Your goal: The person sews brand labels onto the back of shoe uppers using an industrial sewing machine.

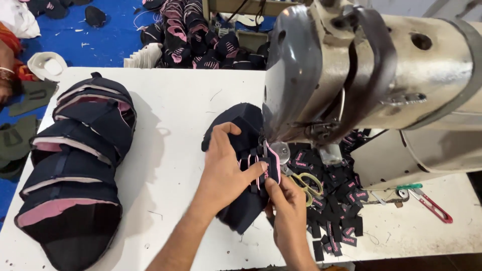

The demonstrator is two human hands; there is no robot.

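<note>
Head view, looking down at a person's two bare hands working at a sewing machine (pixel 351 75) on a white counter (pixel 191 100). The left hand (pixel 226 170) lies over a dark navy shoe piece (pixel 241 125), its fingers (pixel 261 165) closed around the edge with the pink trim. The right hand (pixel 288 206) comes from below, thumb and forefinger pinching that same edge just under the left fingertips. The shoe piece sits right at the foot of the machine, immediately above both sets of fingers; the needle itself is hidden.

Just right of the right fingers lie yellow-handled scissors (pixel 309 183) on a heap of small black labels (pixel 336 200). Farther right is a red thread snip (pixel 432 203). Well left of the left hand stands a stack of navy and pink shoe pieces (pixel 75 165).

The likely risks: fingertips this close to the foot could be caught, or the pinched trim could slip and stitch crooked.
</note>
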